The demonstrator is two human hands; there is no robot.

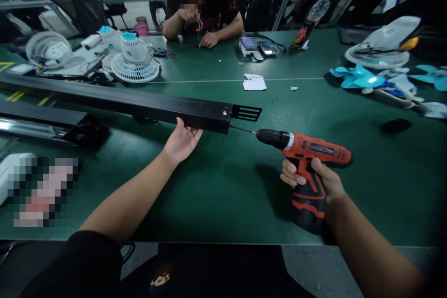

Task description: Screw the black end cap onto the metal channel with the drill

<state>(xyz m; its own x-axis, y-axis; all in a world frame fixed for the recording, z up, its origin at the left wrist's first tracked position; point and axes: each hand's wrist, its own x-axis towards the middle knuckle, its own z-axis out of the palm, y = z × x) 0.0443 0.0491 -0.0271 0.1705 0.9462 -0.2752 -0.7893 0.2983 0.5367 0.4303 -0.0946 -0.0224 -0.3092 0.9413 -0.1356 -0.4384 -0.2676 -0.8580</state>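
A long black rectangular housing (157, 104) stretches from the left edge to the middle of the view. My left hand (183, 139) grips its lower edge near the right end, thumb on the near side and fingers underneath. A slotted black bracket (247, 113) sticks out of that end. My right hand (314, 177) is wrapped round the handle of an orange and black cordless drill (314, 149), which points left. Its long thin bit (244, 129) reaches the end of the housing at the lower corner; whether the tip is inside, I cannot tell.
Across the green table (216, 195) a person (206, 9) works with a small orange-handled tool. White fan parts (136, 63) stand at the back left, blue fan blades (366, 77) at the right. A bottle (307, 25), paper scrap (254, 82) and second black housing (42, 118) lie around.
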